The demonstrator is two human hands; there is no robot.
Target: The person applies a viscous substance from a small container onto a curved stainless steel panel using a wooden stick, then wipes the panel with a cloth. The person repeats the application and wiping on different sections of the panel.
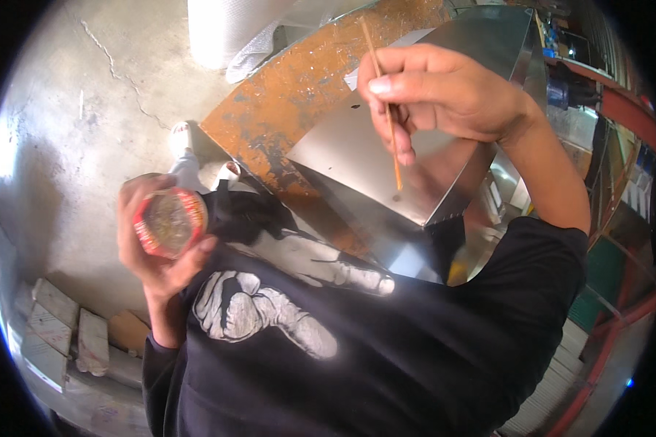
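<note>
My left hand (147, 247) is wrapped round a small round container (169, 221) with a red and yellow band, held out to the left of the table. Its round top faces up; whether a clear lid covers it I cannot tell. A thin wooden stick (377, 62) is pinched between the thumb and fingers of my right hand (444, 91). The stick's amber-coloured lower end points down at a bent, shiny metal sheet (342, 149), close to a small dark spot near its corner. Whether the tip touches the metal I cannot tell. Another dark hole or spot shows farther up the sheet.
The sheet lies on a worn orange-brown tabletop (259, 120). Beyond its far edge stands a white roll of wrapping (222, 36). Flat boxes or slabs (55, 320) lie on the floor at lower left. Red metal beams (627, 109) and shelving line the right side.
</note>
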